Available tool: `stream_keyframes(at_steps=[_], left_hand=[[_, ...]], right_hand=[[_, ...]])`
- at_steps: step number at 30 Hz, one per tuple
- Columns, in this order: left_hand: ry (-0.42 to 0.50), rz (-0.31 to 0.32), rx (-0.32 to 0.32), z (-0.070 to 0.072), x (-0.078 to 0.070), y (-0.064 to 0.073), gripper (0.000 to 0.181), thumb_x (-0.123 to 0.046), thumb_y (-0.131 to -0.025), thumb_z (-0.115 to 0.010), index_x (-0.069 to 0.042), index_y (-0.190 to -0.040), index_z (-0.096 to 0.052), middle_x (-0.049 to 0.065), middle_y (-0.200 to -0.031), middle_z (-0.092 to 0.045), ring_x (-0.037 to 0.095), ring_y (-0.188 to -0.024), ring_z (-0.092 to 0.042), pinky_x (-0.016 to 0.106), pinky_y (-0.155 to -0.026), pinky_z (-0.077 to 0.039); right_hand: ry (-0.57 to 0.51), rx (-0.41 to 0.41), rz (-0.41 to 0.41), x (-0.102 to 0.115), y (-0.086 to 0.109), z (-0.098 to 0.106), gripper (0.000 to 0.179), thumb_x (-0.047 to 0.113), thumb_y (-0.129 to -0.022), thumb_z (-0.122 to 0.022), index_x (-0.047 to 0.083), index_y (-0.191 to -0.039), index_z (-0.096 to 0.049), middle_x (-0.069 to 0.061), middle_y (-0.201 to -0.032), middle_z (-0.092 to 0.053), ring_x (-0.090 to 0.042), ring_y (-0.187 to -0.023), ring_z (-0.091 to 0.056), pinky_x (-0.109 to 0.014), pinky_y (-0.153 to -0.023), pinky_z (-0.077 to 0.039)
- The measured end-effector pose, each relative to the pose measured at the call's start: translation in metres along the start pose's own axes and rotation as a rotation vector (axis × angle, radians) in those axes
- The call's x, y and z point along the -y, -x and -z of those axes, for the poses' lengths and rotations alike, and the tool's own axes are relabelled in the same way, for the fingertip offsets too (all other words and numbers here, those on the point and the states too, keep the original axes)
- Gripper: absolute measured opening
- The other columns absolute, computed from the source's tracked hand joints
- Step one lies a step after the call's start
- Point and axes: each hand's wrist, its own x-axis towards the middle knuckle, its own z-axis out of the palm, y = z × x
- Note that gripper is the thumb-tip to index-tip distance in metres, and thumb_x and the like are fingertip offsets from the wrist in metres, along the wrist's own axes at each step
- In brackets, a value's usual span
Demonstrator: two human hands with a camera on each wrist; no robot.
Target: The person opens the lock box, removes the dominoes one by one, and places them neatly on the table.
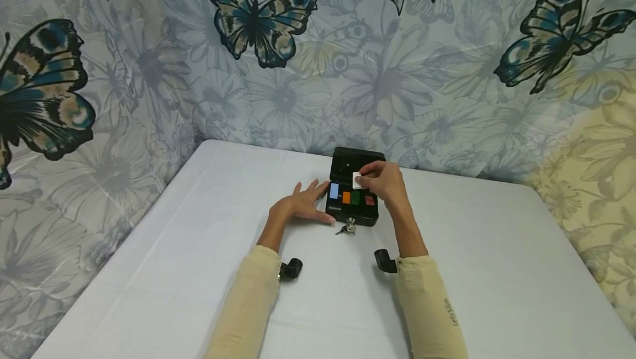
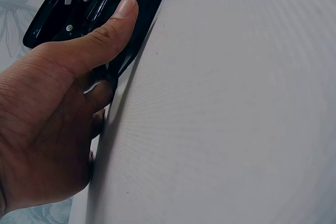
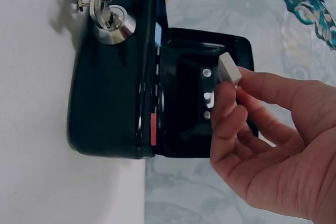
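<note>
A small black cash box (image 1: 365, 218) stands on the table with its lid (image 1: 343, 163) raised. Over the box my right hand (image 1: 385, 183) pinches a thin white rectangular block (image 3: 229, 67) between thumb and fingers. My left hand (image 1: 302, 204) is at the box's left side, fingers spread, thumb extended toward the front corner. Inside the box lie a pale blue block (image 1: 334, 190), an orange block (image 1: 346, 198), a dark green block (image 1: 355, 198) and a red block (image 1: 370, 200). From the front lock (image 3: 116, 27) hangs a key (image 1: 342, 231).
White cloth covers the table (image 1: 199, 226). Behind it hangs a floral backdrop (image 1: 387, 88) with large butterflies, close to the raised lid. Each wrist bears a black camera mount, one left (image 1: 292, 268) and one right (image 1: 385, 261).
</note>
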Motion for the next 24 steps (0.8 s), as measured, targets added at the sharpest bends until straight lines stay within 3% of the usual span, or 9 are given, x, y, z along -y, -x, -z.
stream_keyframes(at_steps=[11, 18, 24], left_hand=[[-0.004, -0.008, -0.004, -0.002, 0.001, -0.001, 0.106, -0.063, -0.071, -0.064, -0.023, -0.149, -0.004, 0.009, -0.154, -0.005, 0.020, -0.140, -0.002, 0.048, -0.110, 0.009], [-0.008, -0.021, -0.008, -0.002, 0.001, 0.000, 0.106, -0.062, -0.072, -0.064, -0.022, -0.149, -0.004, 0.010, -0.153, -0.006, 0.021, -0.140, -0.001, 0.048, -0.110, 0.009], [-0.008, -0.026, -0.012, -0.001, 0.001, 0.000, 0.106, -0.062, -0.072, -0.064, -0.021, -0.149, -0.004, 0.010, -0.153, -0.006, 0.021, -0.140, -0.001, 0.049, -0.110, 0.008]], right_hand=[[0.020, 0.043, -0.040, -0.005, 0.000, 0.013, 0.029, 0.015, -0.079, -0.071, 0.002, -0.103, -0.063, -0.016, -0.089, -0.068, -0.033, -0.081, -0.066, -0.037, -0.074, -0.047], [0.054, 0.072, -0.097, -0.007, 0.001, 0.022, 0.031, 0.019, -0.080, -0.070, 0.006, -0.107, -0.061, -0.013, -0.088, -0.067, -0.032, -0.084, -0.063, -0.036, -0.070, -0.043], [0.073, 0.088, -0.092, -0.011, 0.000, 0.031, 0.033, 0.020, -0.081, -0.069, 0.006, -0.110, -0.060, -0.012, -0.090, -0.068, -0.033, -0.087, -0.063, -0.038, -0.069, -0.044]])
